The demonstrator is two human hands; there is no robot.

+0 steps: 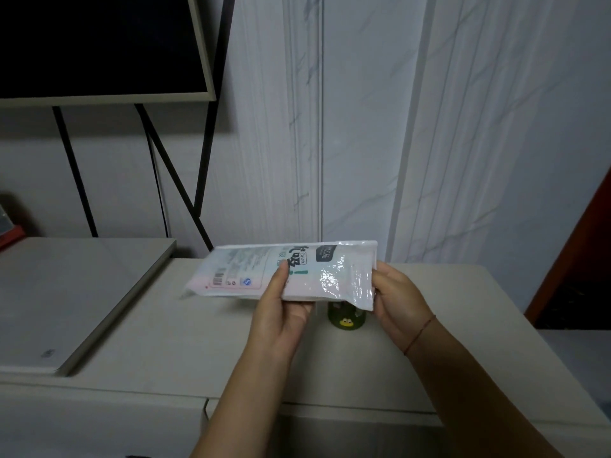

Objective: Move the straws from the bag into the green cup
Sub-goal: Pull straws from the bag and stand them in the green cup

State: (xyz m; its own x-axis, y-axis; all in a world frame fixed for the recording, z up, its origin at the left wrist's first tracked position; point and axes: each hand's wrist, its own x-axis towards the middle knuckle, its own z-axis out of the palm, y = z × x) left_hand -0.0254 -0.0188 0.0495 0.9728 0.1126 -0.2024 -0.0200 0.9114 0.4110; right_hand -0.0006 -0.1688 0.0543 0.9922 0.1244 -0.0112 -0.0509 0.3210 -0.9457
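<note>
A white plastic bag of straws [244, 269] with printed labels is held level above the counter, its long side running left to right. My left hand [281, 312] grips it from below near the middle, thumb on top. The bag's shiny right end is pinched by my right hand [396, 299]. Just under that end stands the green cup [347, 320] with a small yellow face on it; its rim is hidden by the bag. The straws inside cannot be made out singly.
The cup stands on a pale counter [165, 342]. A flat grey slab [76, 299] lies at the left. A dark screen [99, 44] on black legs hangs above it. A marbled wall is behind, and a dark reddish doorway [582, 259] is at the right.
</note>
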